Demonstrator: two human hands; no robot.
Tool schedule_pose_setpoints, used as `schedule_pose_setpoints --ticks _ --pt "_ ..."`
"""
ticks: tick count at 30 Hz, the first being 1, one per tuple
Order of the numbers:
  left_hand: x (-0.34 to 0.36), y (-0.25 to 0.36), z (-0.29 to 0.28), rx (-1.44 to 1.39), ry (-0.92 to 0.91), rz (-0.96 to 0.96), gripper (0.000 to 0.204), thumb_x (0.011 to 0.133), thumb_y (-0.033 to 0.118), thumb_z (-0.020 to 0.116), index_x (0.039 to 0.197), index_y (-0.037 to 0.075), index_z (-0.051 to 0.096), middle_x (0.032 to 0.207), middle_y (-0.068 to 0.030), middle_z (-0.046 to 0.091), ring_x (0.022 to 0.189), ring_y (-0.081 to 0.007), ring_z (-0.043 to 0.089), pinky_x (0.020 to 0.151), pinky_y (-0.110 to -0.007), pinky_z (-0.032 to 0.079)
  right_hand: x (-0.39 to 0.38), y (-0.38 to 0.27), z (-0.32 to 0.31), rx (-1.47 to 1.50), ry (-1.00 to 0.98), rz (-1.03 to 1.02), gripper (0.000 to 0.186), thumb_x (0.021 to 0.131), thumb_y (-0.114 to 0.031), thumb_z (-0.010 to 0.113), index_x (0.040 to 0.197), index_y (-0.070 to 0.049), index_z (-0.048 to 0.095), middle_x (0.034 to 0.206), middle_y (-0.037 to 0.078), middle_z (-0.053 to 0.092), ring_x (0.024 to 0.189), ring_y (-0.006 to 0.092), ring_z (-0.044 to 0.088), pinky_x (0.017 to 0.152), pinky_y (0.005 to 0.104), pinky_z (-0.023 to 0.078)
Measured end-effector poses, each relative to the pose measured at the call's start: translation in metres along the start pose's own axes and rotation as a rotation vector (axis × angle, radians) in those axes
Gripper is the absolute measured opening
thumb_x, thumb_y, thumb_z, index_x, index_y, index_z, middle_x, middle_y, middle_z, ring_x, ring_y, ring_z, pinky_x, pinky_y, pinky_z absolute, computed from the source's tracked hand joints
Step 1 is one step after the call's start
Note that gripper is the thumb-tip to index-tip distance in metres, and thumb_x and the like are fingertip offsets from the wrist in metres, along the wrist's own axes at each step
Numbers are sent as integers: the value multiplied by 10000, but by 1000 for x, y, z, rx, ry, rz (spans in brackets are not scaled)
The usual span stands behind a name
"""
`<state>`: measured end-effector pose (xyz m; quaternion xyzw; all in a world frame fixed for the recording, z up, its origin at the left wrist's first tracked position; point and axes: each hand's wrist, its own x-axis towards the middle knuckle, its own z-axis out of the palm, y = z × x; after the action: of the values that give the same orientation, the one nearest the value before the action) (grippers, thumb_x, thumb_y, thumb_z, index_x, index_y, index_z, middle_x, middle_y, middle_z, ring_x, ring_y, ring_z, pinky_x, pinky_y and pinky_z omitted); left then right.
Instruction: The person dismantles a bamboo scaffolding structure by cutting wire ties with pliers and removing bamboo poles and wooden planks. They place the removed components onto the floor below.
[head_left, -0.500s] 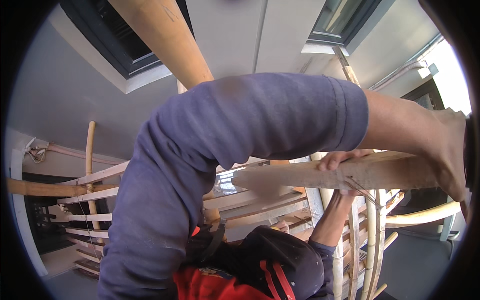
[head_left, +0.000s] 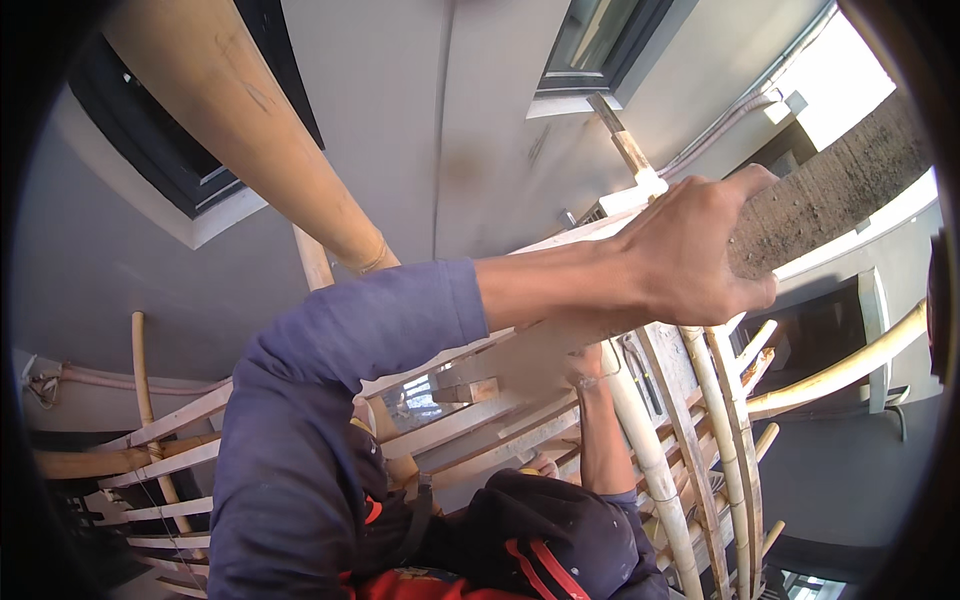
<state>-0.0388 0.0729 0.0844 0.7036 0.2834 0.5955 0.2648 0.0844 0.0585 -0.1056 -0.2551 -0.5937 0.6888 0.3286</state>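
Note:
My left hand (head_left: 695,255) reaches across to the right, its fingers wrapped over a long wooden plank (head_left: 835,195). The plank's face is rough, dark and crusted with grit; it tilts up toward the upper right, out past the picture's edge. Below its nearer, lower part, my right hand (head_left: 588,365) is closed against the underside, with most of its fingers hidden behind the wood. A smudged patch blurs the plank's lower end.
Bamboo poles (head_left: 640,440) and wooden slats (head_left: 500,445) form a scaffold below me. A thick bamboo pole (head_left: 260,130) slants across the upper left. A metal hand tool (head_left: 642,372) lies beside the poles. Grey walls (head_left: 390,90) with dark-framed windows (head_left: 600,50) stand ahead.
The plank has swung from nearly level to a steep tilt, its far end rising to the upper right. My left hand now grips it farther from that end; my right hand has shifted left.

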Motion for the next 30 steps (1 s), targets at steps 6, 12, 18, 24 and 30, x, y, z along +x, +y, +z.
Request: schedule_pose_setpoints --ticks 6,12,18,24,30 --pt "-15 -23 -9 -23 46 34 582 757 176 703 1230 -74 475 1017 -204 644 926 -252 641 859 -345 497 -28 25 -22 -121 113 24 1118 530 -16 763 1482 -54 180 1455 157 367 1313 270 398 1094 416 310" --pt "-52 -45 -13 13 123 0 627 760 184 719 1266 -46 429 1007 -203 644 931 -259 643 862 -364 494 -87 29 2 271 -13 -235 1030 688 -232 764 1521 -145 165 1495 186 275 1406 406 241 1144 540 173" --pt "-82 -69 -14 153 168 -86 631 769 200 726 1265 -34 414 1011 -220 644 941 -264 651 855 -362 497 -123 50 15 393 20 -14 215 907 -156 595 1065 -12 619 1279 210 526 1232 354 503 1068 479 356" --pt "-103 -82 -21 104 101 -88 643 768 218 720 1262 -53 411 1003 -199 638 937 -263 638 853 -357 496 -185 82 31 373 284 671 252 936 -63 561 1173 24 571 1132 125 626 1040 217 621 949 319 484" --pt "-124 -86 -23 62 7 -139 655 770 234 717 1270 -48 401 1011 -208 625 935 -263 633 834 -367 493 -207 131 13 176 269 805 186 981 -90 503 1109 17 587 913 104 660 826 189 665 739 289 553"
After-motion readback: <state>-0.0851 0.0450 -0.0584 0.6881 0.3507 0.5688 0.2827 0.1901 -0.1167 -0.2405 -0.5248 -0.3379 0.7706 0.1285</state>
